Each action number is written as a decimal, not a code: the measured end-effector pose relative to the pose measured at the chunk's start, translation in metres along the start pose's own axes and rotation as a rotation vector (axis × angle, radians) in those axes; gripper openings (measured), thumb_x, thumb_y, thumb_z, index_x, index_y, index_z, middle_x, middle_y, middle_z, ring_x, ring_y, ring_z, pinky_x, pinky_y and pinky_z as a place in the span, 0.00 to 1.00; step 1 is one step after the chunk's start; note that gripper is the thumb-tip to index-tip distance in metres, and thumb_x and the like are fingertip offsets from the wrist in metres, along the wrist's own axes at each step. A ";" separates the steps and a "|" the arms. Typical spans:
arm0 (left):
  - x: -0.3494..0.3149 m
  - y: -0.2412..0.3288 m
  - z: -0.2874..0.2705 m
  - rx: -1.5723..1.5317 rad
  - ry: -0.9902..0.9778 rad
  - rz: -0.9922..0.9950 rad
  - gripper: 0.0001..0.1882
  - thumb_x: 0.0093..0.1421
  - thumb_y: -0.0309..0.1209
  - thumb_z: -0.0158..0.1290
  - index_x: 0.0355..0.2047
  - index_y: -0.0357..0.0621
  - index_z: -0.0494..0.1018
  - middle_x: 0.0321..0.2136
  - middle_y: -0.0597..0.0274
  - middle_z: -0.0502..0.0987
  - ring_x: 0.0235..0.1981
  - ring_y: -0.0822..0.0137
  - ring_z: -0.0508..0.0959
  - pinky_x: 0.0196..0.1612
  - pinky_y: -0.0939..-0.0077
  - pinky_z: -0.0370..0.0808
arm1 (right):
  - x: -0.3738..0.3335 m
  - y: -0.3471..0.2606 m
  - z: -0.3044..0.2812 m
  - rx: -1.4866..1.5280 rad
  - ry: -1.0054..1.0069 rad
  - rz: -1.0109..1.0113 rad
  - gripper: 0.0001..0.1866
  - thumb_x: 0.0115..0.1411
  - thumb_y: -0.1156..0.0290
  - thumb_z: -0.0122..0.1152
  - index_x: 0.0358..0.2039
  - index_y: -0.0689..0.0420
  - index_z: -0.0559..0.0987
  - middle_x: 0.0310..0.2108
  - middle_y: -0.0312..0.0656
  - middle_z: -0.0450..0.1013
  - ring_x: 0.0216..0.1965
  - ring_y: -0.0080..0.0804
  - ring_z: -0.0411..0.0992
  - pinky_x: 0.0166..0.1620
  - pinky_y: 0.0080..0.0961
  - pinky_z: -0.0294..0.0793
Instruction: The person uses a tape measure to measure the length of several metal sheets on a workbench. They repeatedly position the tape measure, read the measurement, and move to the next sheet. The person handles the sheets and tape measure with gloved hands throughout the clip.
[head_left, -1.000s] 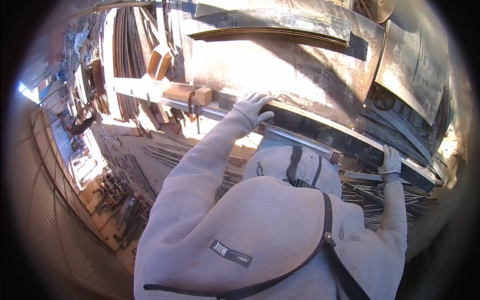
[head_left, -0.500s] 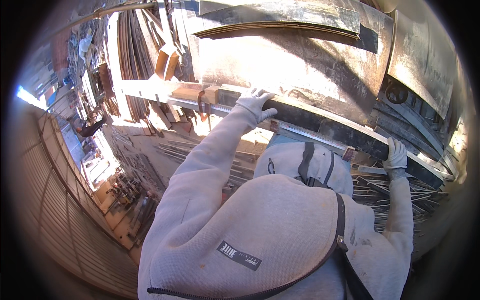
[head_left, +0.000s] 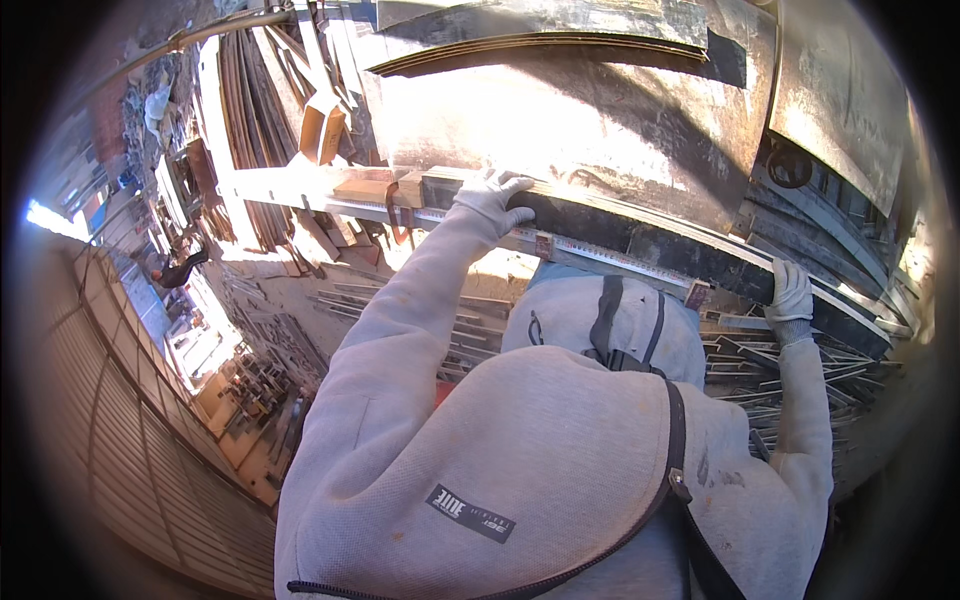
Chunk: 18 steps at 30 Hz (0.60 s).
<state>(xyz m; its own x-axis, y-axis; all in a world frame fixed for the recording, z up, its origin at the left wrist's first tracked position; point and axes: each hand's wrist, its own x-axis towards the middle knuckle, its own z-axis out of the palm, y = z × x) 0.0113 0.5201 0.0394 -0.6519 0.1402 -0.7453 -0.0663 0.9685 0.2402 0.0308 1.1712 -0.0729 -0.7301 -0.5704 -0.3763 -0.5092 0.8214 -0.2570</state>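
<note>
A long, dark-edged board (head_left: 600, 222), seemingly a stack of thin strips, lies along the near edge of the bench. My left hand (head_left: 488, 205), in a pale glove, grips it near its left end, fingers over the top and thumb against the dark near face. Toward its right end my right hand (head_left: 791, 292), also gloved, curls over the top edge; part of its grip is hidden. Beyond the board's left end sit a small wooden block (head_left: 411, 188) and a longer wooden piece (head_left: 362, 191). A marked measuring scale (head_left: 610, 262) runs just below the board.
Large metal sheets (head_left: 560, 120) cover the bench beyond the board. Long strips (head_left: 262, 130) and an open cardboard box (head_left: 322, 130) are at the far left. Thin offcuts (head_left: 760, 385) pile up below on the right. A corrugated wall (head_left: 130, 400) stands left; a person (head_left: 180, 268) is in the distance.
The whole view has shifted slightly, moving the bench up and left in the picture. Both hands keep their hold on the board, with little visible movement along it.
</note>
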 end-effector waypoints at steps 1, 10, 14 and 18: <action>0.001 -0.001 0.001 -0.034 0.001 0.002 0.30 0.64 0.52 0.64 0.65 0.61 0.75 0.64 0.60 0.73 0.68 0.52 0.68 0.72 0.55 0.65 | -0.001 0.000 0.000 -0.009 0.010 0.003 0.50 0.46 0.67 0.79 0.69 0.56 0.65 0.61 0.55 0.69 0.63 0.59 0.68 0.69 0.55 0.66; 0.012 -0.017 0.013 0.011 0.026 0.027 0.31 0.61 0.50 0.67 0.63 0.60 0.77 0.61 0.58 0.75 0.68 0.51 0.69 0.72 0.55 0.65 | 0.005 -0.006 0.014 0.029 -0.040 0.017 0.56 0.46 0.72 0.74 0.76 0.55 0.58 0.69 0.54 0.64 0.71 0.57 0.62 0.74 0.55 0.58; 0.016 -0.019 0.020 0.033 0.108 0.081 0.35 0.54 0.43 0.73 0.62 0.58 0.77 0.55 0.54 0.77 0.61 0.46 0.72 0.67 0.54 0.70 | -0.001 0.007 0.016 0.096 0.015 -0.051 0.61 0.46 0.69 0.75 0.79 0.56 0.52 0.70 0.53 0.63 0.70 0.54 0.64 0.74 0.54 0.59; 0.022 -0.023 0.025 0.091 0.038 0.053 0.40 0.54 0.44 0.73 0.67 0.59 0.73 0.55 0.52 0.76 0.62 0.45 0.72 0.68 0.53 0.69 | -0.009 0.030 0.010 -0.032 0.008 -0.017 0.61 0.44 0.68 0.76 0.78 0.54 0.53 0.63 0.54 0.66 0.67 0.54 0.65 0.72 0.55 0.60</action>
<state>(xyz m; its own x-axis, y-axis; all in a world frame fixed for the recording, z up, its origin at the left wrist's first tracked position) 0.0171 0.5058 0.0017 -0.6808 0.1856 -0.7085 0.0367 0.9748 0.2202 0.0268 1.2010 -0.0865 -0.7247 -0.5842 -0.3654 -0.5357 0.8112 -0.2345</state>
